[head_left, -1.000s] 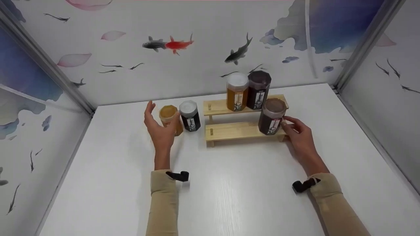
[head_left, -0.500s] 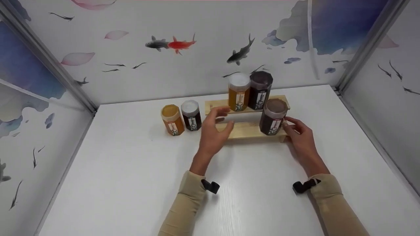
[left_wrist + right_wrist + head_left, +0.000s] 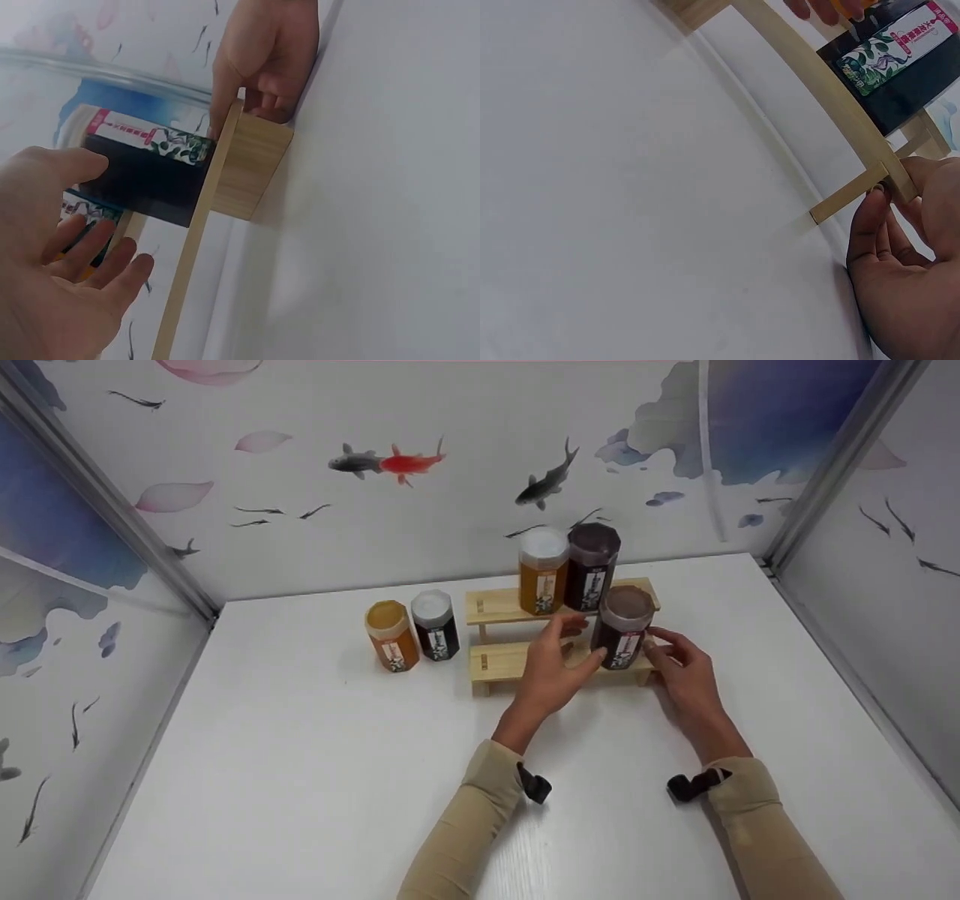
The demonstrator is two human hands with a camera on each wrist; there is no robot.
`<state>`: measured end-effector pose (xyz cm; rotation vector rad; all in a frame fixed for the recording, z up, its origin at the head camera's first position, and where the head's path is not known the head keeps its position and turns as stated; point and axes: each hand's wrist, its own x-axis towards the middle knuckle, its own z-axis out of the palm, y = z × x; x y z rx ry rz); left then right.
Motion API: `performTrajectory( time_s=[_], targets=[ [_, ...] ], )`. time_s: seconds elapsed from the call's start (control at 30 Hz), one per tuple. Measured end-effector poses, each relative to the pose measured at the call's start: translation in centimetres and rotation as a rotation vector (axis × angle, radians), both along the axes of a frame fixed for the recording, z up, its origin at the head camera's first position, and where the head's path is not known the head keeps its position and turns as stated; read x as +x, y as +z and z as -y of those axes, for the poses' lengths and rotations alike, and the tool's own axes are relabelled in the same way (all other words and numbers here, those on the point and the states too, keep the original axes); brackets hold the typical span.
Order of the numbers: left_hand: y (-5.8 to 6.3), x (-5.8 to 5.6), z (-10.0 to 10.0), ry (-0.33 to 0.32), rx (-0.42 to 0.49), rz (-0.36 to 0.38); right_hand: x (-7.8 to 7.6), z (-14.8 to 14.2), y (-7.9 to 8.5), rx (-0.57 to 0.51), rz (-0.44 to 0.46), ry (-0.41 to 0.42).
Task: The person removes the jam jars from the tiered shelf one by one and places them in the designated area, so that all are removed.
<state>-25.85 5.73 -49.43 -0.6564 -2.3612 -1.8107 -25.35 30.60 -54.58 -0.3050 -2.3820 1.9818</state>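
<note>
The right hand (image 3: 686, 679) pinches the end of the wooden stand (image 3: 504, 662). The right wrist view shows its finger and thumb bent round the end of the low shelf, by the leg. The left hand (image 3: 551, 675) does not grip anything. Its thumb and fingers are spread apart, just beside the front dark jar (image 3: 624, 626). I cannot tell if the thumb touches that jar.

The front dark jar stands up straight on the low shelf, near the right end. Its label faces the person. Behind it, on the high shelf, are two more jars side by side: a yellow jar with a white top (image 3: 543, 574) and a back dark jar (image 3: 592, 570).

Left of the stand, two jars are down on the white table (image 3: 300, 772). One is an orange jar (image 3: 392, 637). Next to it is a small-looking dark jar with a white top (image 3: 435, 626). No hand is on them.

So three jars are up on the stand and two are not. To me, the work looks a bit more than half done. The front dark jar seems to be in its place, or very nearly. The two table jars look like the part that is left.

Farther back is a wall (image 3: 465, 405) with painted fish.
</note>
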Motion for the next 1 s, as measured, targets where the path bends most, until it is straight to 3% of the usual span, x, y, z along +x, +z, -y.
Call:
performTrajectory(
  time_s=[0.27,0.5,0.73,1.0],
  targets=[
    [-1.1,-0.5,-2.7,0.005,-0.014,0.041,0.2,0.0,-0.1,-0.025,0.004,0.007],
    [-1.5,-0.6,-3.7,0.03,-0.01,0.023,0.0,-0.1,-0.2,-0.076,-0.011,0.01],
    [-1.5,-0.5,-3.7,0.027,0.007,0.021,0.0,-0.2,-0.1,-0.079,-0.044,0.018],
    [-1.4,0.0,-2.1,0.019,0.021,0.023,0.0,-0.3,0.0,-0.096,-0.022,0.018]
  ],
)
